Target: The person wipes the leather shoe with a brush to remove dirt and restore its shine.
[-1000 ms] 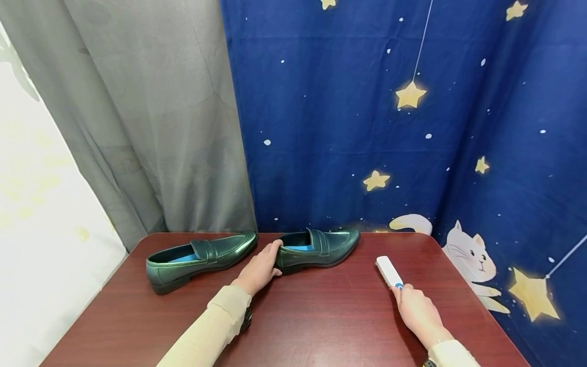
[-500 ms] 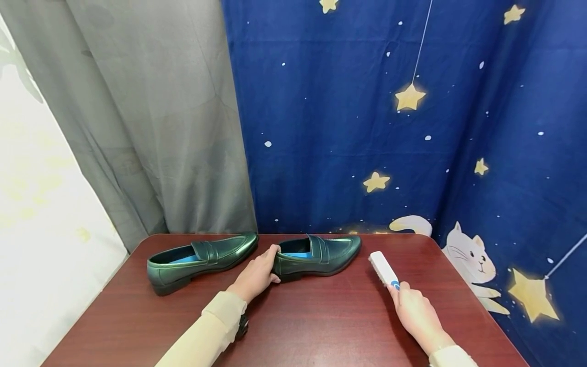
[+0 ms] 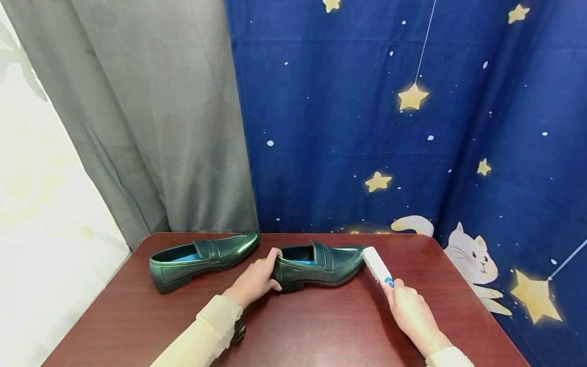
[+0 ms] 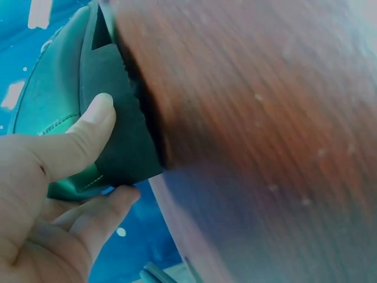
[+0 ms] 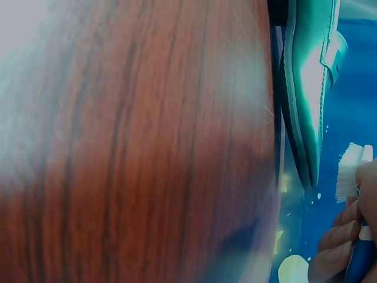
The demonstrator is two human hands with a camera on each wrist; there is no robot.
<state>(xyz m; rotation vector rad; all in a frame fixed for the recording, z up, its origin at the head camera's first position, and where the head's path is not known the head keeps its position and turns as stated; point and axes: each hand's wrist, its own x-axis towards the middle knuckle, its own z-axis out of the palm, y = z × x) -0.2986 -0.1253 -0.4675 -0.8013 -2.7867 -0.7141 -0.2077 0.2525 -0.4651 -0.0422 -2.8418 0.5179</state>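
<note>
A dark green loafer [image 3: 316, 265] with a blue insole is at the middle of the table, toe to the right. My left hand [image 3: 258, 278] grips its heel; in the left wrist view the thumb [image 4: 94, 127] presses the heel block [image 4: 126, 124] and the other fingers wrap behind. My right hand [image 3: 412, 311] holds a white brush [image 3: 377, 264] by its handle. The brush head overlaps the loafer's toe tip in the head view. White bristles [image 5: 349, 171] show in the right wrist view, near the toe.
A second green loafer [image 3: 204, 259] lies at the left of the dark red wooden table [image 3: 312, 326]. Behind the table's back edge hang a grey curtain [image 3: 183, 127] and a blue star-patterned curtain [image 3: 330, 127].
My left hand has drawn the loafer nearer to me, its heel staying in the grip. My right hand has moved left, bringing the brush to the toe. The second loafer stays put.
</note>
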